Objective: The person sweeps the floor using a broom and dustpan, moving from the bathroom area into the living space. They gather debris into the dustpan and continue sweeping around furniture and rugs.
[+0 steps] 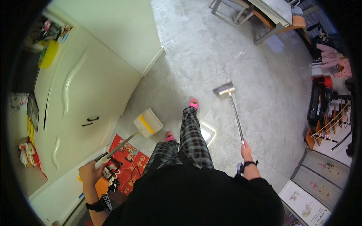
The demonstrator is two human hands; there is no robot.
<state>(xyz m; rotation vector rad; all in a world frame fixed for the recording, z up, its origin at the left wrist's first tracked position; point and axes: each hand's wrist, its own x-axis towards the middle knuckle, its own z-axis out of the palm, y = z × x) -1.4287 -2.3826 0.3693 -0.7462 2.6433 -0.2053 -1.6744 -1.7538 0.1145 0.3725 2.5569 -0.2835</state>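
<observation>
My left hand [91, 172] grips the pale handle end of a long-handled dustpan [152, 118]. Its white pan, crossed by a yellow strip, is near the floor beside the cabinet, left of my feet. In my right hand [246, 150] is the grey pole of a broom [236, 114]. The broom's head, with dark bristles and a white block, lies out ahead on the grey tile floor [198, 65], to the right of my pink slippers [194, 103]. Pan and broom head are well apart.
A cream cabinet [93, 84] with dark handles stands on my left. Below it lies a red patterned mat [133, 158]. A table [275, 12] with chairs is ahead right. Clothes [332, 58] and a rack [329, 121] line the right side.
</observation>
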